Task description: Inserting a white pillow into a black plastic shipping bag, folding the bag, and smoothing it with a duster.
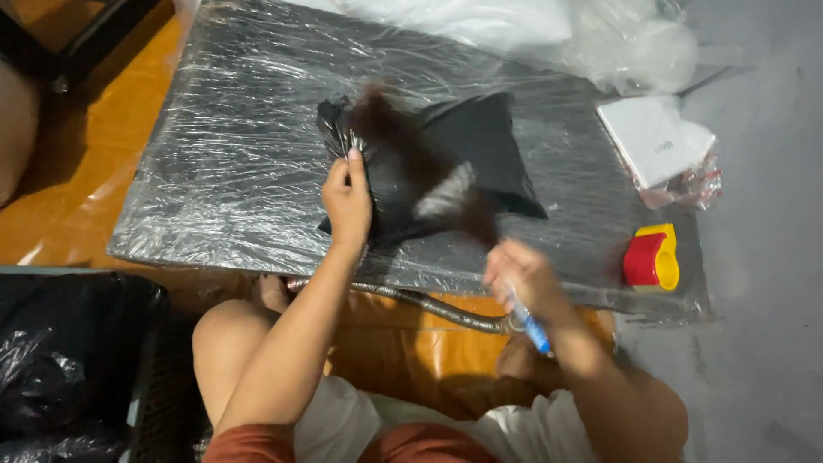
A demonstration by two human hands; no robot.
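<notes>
Dark hair bundle (403,146) is pinched on black cloth (480,146), table (214,154) centre, by left hand (347,201); blue-handled tool (530,326) is gripped by right hand (523,274); strands could be yanked loose if pinch slackens.

Dark hair bundle (403,150) on black cloth (480,141)

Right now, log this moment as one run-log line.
left hand: pinning black plastic bag | right hand: gripping blue-handled tool, blurred dark tuft | surface: film-wrapped board | nearby: red-yellow tape dispenser
</notes>
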